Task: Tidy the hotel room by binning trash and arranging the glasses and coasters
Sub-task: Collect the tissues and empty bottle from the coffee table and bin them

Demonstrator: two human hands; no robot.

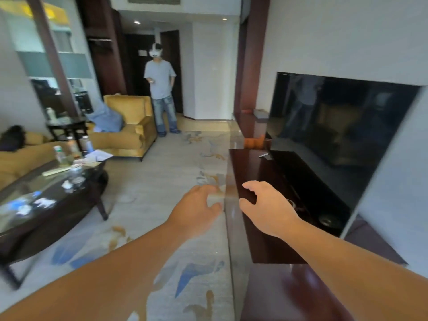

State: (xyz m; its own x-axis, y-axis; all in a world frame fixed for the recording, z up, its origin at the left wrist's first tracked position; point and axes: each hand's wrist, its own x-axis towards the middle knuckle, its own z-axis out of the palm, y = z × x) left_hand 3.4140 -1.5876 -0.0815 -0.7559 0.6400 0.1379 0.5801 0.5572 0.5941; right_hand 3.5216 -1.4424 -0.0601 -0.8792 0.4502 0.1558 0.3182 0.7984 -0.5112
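Clutter of bottles, papers and crumpled trash (44,202) crowds the glass desk (14,205) at your left, well apart from your empty, loosely curled left hand (196,210) and right hand (268,205) near the glasses (325,220), so a blind reach risks toppling them.

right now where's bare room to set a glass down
Free: the dark cabinet top between the small remote and the right hand. Crowded: the coffee table, with bottles, papers and scraps.
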